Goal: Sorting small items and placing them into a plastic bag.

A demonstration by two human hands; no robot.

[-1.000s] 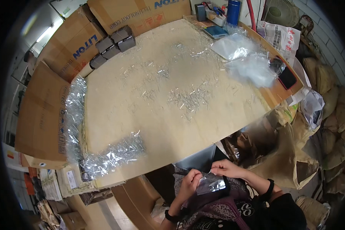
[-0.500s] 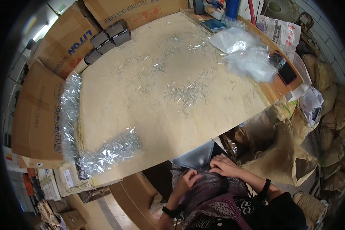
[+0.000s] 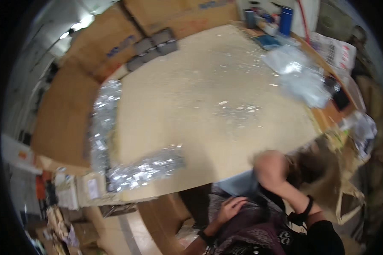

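My left hand (image 3: 232,208) rests on the dark patterned cloth (image 3: 242,223) over my lap, its fingers stretched out and holding nothing visible. Raised near the table's front edge is my right hand (image 3: 270,170); motion smears its fingers, so any held thing cannot be made out. Between the hands, a bluish-grey smooth piece (image 3: 236,182), perhaps a tray or sheet, lies against the table edge, partly hidden. Small shiny metal pieces (image 3: 238,112), thin like pins, lie scattered over the pale tabletop (image 3: 157,110). A dense heap of them (image 3: 149,168) is at the near left.
More shiny pieces (image 3: 104,123) line the left edge. Dark grey blocks (image 3: 151,49) stand by cardboard boxes (image 3: 66,119) at the back left. Clear plastic bags (image 3: 302,78), a phone (image 3: 340,98) and a blue bottle (image 3: 285,21) are at the right. Brown sacking (image 3: 349,191) hangs at lower right.
My right hand has risen from my lap toward the table edge, away from the left. My left hand stays low, its fingers straighter. The whole view has shifted and blurred.
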